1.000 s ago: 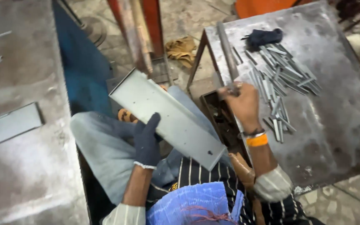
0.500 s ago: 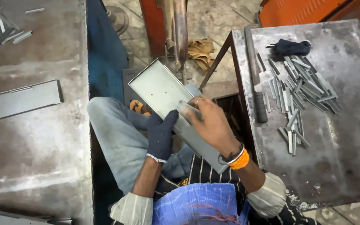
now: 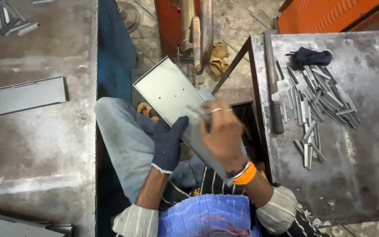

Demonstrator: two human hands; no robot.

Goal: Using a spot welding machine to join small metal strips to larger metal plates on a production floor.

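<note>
A long grey sheet-metal panel point(image 3: 167, 90) with folded edges lies slanted across my lap. My left hand point(image 3: 168, 142), in a dark blue glove, grips the panel's near left edge. My bare right hand point(image 3: 220, 131), with a ring and an orange wristband, rests on top of the panel and pinches a small thin metal strip point(image 3: 198, 112) against its surface. To my right, a pile of several similar small metal strips point(image 3: 314, 103) lies on a steel table point(image 3: 365, 166).
A dark glove point(image 3: 312, 56) lies at the far end of the right table, and a long bar with a dark handle point(image 3: 273, 94) lies along its left edge. Another grey panel point(image 3: 23, 95) rests on the left table. A red machine point(image 3: 196, 30) stands ahead.
My right hand left the strip pile on the right table and came over onto the panel with a strip. The panel has shifted toward the middle of my lap.
</note>
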